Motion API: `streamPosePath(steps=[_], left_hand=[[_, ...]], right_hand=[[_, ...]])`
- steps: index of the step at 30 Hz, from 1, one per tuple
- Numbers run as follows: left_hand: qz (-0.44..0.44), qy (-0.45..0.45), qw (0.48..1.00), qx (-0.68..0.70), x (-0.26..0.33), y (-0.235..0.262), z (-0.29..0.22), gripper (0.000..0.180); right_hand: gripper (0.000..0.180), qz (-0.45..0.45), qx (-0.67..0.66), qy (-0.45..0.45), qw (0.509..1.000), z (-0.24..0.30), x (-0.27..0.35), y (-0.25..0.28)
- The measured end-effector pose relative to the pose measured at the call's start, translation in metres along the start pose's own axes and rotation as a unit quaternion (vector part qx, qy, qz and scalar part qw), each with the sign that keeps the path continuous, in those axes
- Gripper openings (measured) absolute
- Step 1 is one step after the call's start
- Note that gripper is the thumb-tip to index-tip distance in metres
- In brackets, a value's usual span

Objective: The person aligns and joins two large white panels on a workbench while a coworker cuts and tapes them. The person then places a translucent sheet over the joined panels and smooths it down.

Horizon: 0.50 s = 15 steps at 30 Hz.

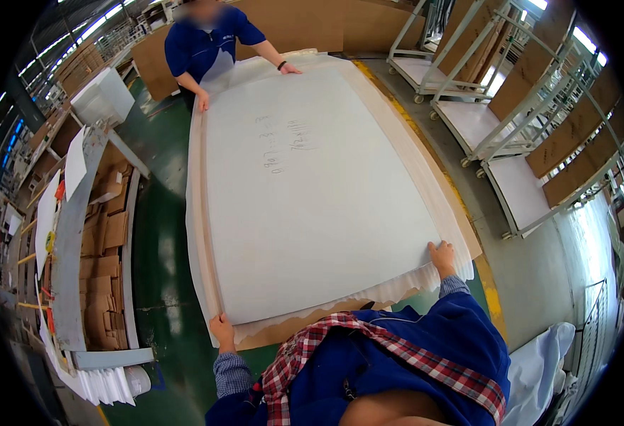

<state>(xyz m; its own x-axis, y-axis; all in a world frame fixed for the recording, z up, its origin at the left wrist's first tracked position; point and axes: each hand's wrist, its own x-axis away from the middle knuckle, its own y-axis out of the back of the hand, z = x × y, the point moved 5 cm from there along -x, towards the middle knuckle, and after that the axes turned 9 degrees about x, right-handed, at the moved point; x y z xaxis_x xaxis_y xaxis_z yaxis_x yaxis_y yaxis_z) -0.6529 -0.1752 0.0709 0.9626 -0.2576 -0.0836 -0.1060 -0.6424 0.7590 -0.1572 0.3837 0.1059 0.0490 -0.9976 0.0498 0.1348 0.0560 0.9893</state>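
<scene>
A large white rectangular panel (326, 220) with handwriting on it lies flat before me, over thin white foam wrapping (436, 192) and brown cardboard (269, 336). My left hand (222, 331) is closed at its near left corner, fingers curled at the edge. At the near right corner, my right hand (442, 257) grips the panel's edge with the thumb side on top. Across from me a person in a blue top (209, 46) has one hand (290, 69) on the far edge and the other hand (202, 101) at the far left corner.
On the left stands a grey workbench (77, 248) with cardboard pieces (106, 248) on its shelf. Wheeled metal racks (468, 92) holding brown boards (514, 92) stand at the right, beyond a yellow floor line (461, 202). White sheeting (539, 362) lies at the near right.
</scene>
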Motion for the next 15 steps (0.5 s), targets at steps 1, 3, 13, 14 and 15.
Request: streamPosePath(steps=[1,3,13,14,15], left_hand=[[-0.006,0.001,1.0,-0.013,0.002,0.004,0.003,0.017],[-0.008,-0.012,1.0,-0.015,0.001,0.001,-0.002,0.017],[-0.021,-0.015,1.0,-0.006,0.006,0.008,-0.015,0.017],[-0.034,-0.021,0.999,-0.01,0.007,0.007,-0.009,0.018],[-0.047,-0.028,0.998,-0.014,0.009,0.004,0.005,0.019]], right_hand=[[0.066,-0.003,-0.001,0.001,1.0,0.004,0.0,-0.003],[0.067,0.008,0.003,-0.01,1.0,0.006,-0.005,-0.004],[0.07,0.026,0.029,0.002,0.999,0.007,-0.003,-0.001],[0.07,0.026,0.026,0.006,0.999,0.009,0.0,0.002],[0.069,0.017,0.031,0.013,0.999,0.013,0.001,-0.001]])
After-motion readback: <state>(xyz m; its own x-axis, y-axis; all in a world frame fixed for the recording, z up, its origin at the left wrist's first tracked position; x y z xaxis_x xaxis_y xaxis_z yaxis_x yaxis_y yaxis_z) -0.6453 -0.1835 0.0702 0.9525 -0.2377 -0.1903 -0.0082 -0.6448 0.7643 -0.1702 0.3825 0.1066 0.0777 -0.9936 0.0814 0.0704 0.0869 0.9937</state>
